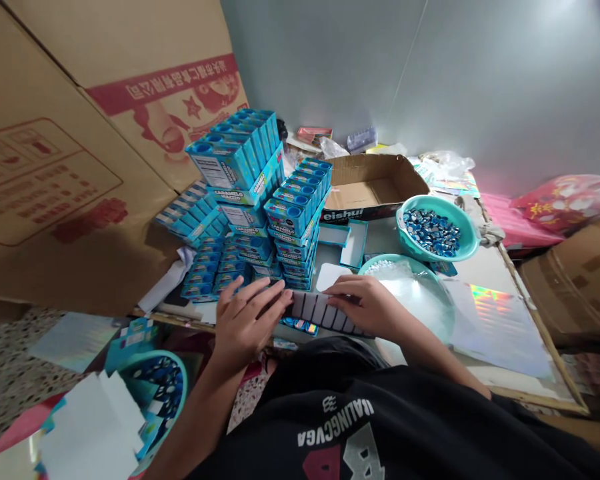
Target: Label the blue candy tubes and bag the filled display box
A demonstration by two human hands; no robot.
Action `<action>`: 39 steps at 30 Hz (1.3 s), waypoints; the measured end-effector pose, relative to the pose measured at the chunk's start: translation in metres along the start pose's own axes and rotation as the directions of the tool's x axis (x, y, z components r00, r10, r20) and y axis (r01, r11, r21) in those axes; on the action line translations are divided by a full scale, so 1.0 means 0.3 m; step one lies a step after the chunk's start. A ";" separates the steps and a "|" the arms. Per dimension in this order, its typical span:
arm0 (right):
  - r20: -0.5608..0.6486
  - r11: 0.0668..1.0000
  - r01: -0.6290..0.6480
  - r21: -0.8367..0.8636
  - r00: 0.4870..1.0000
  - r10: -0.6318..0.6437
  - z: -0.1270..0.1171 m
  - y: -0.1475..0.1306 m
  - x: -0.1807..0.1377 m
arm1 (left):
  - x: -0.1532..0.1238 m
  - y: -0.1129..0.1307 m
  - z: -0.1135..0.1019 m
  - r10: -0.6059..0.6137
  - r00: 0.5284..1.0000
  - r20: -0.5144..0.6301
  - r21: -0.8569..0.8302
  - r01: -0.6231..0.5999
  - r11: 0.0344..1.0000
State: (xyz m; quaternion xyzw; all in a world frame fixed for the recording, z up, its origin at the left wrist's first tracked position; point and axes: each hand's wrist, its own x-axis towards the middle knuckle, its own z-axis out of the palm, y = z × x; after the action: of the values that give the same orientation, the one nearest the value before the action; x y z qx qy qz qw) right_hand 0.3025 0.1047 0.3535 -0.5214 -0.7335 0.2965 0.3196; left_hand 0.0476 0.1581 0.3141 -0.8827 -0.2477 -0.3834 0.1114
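Both hands pinch a white label sheet (325, 312) at table edge, long axis 9-to-3 o'clock, left hand (247, 320) on its 9 o'clock end, right hand (367, 305) at 3, blue box stack (260, 207) at 11.

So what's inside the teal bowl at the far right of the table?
The teal bowl holds a heap of small shiny blue pieces; whatever lies under that heap is covered.

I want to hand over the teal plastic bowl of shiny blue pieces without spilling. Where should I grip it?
Take the teal plastic bowl by its rim at the near right side, coming in from the right. That edge looks free, while the open brown cardboard box crowds its left. Keep it level; the shiny blue pieces lie loose.
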 end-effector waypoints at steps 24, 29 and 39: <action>-0.044 0.968 -0.076 0.240 0.995 0.089 -0.064 0.028 -0.062 | 0.085 0.000 0.027 -0.018 0.977 0.212 -0.431 0.110 0.896; -0.054 0.968 -0.084 0.238 0.994 0.099 -0.064 0.029 -0.057 | 0.085 0.008 0.031 -0.021 0.978 0.209 -0.480 0.121 0.869; -0.268 0.976 -0.218 -0.009 0.941 0.208 -0.131 0.088 -0.102 | 0.083 0.059 0.056 -0.517 0.853 0.070 -0.913 0.264 0.312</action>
State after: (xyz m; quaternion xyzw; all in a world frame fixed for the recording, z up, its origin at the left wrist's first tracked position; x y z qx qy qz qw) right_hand 0.3560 0.0868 0.3525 -0.6388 -0.6288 0.2424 0.3710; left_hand 0.0818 0.1583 0.3206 -0.6608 -0.1957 -0.5713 -0.4457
